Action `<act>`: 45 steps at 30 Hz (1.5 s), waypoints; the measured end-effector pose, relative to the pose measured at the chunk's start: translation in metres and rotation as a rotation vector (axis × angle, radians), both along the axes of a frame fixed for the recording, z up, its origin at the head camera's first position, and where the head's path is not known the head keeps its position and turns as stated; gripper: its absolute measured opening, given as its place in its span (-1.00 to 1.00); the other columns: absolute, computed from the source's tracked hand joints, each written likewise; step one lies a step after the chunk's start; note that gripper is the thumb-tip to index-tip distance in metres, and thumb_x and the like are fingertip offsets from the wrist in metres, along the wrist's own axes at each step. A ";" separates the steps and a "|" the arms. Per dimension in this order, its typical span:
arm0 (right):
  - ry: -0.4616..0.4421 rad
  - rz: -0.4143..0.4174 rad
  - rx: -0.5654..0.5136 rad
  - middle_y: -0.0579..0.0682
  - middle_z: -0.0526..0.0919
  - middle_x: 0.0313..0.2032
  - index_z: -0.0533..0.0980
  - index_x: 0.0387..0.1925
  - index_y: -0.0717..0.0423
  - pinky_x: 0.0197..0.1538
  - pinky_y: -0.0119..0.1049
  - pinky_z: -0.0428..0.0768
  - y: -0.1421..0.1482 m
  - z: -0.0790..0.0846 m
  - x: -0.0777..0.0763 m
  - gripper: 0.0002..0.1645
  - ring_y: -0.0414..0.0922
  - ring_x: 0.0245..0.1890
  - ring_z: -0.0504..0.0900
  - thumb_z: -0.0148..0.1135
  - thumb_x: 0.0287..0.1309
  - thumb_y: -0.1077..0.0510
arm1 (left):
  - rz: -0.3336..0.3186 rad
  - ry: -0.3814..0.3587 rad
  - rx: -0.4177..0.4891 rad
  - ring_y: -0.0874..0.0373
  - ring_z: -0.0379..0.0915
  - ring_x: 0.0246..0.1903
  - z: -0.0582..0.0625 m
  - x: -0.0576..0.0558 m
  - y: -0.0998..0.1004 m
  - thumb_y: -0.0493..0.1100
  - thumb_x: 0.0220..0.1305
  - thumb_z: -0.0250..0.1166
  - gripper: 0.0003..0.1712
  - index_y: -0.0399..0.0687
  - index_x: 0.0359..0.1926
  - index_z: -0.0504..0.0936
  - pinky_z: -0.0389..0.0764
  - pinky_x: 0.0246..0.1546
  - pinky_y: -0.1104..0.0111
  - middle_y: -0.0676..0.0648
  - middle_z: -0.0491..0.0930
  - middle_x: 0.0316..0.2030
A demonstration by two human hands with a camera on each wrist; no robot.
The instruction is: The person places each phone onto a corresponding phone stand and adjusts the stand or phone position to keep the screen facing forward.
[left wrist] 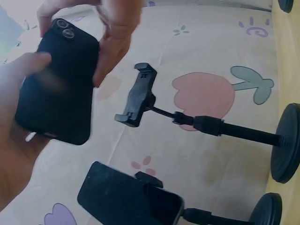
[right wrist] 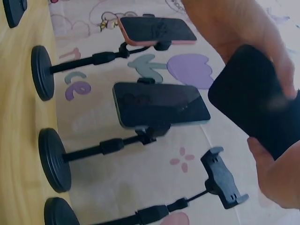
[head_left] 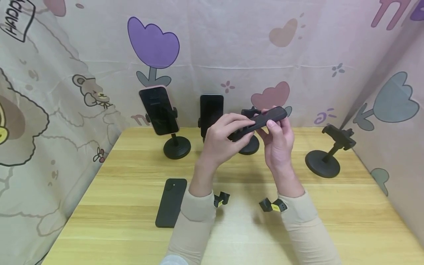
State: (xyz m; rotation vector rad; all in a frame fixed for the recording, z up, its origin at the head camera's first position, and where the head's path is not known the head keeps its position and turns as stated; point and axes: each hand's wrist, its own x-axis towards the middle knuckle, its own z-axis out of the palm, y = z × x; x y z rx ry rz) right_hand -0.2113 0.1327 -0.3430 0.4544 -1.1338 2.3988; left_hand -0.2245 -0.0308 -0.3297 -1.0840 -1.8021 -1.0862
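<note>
Tilted "HAPPY" on wall cloth; yellow label illegible

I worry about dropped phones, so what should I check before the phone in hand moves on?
1. Grip: ok. The left hand and right hand both hold the dark phone.
2. Free holder: ok. The third stand's clamp carries no phone.
3. Alignment: not ok. The dark phone is tilted and apart from that clamp.
4. Clamp width: cannot tell whether it fits.
5. Neighbours: ok. The pink-edged phone and middle phone sit in their clamps.
6. Footing: ok. The third stand's base rests on the table.
</note>
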 end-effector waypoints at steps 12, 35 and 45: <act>0.222 0.145 0.145 0.24 0.63 0.07 0.45 0.26 0.33 0.13 -0.19 0.71 0.023 0.001 -0.005 -0.36 0.12 0.07 0.71 0.28 0.09 0.41 | -0.064 -0.498 -0.162 0.11 0.49 0.17 0.004 0.008 -0.014 -0.01 0.16 0.61 -0.19 -0.15 0.36 0.51 0.57 0.20 0.27 -0.04 0.54 0.20; 0.316 0.210 0.190 0.15 0.70 0.06 0.58 0.21 0.30 0.13 -0.22 0.70 0.028 0.003 0.000 -0.47 -0.04 0.03 0.69 0.35 0.17 0.43 | 0.013 -0.212 -0.017 0.08 0.45 0.06 0.000 0.003 -0.009 -0.02 -0.17 0.75 -0.13 -0.23 0.16 0.58 0.59 0.07 0.28 -0.12 0.56 0.04; 0.136 0.049 0.260 0.02 0.77 -0.18 0.71 -0.02 0.16 -0.06 -0.22 0.77 0.011 0.001 0.003 -0.63 -0.12 -0.19 0.79 0.30 0.19 0.49 | 0.262 -0.012 0.027 -0.06 0.46 0.06 -0.003 -0.004 -0.005 0.11 -0.18 0.71 -0.13 -0.28 0.11 0.61 0.62 0.03 0.22 -0.20 0.56 0.00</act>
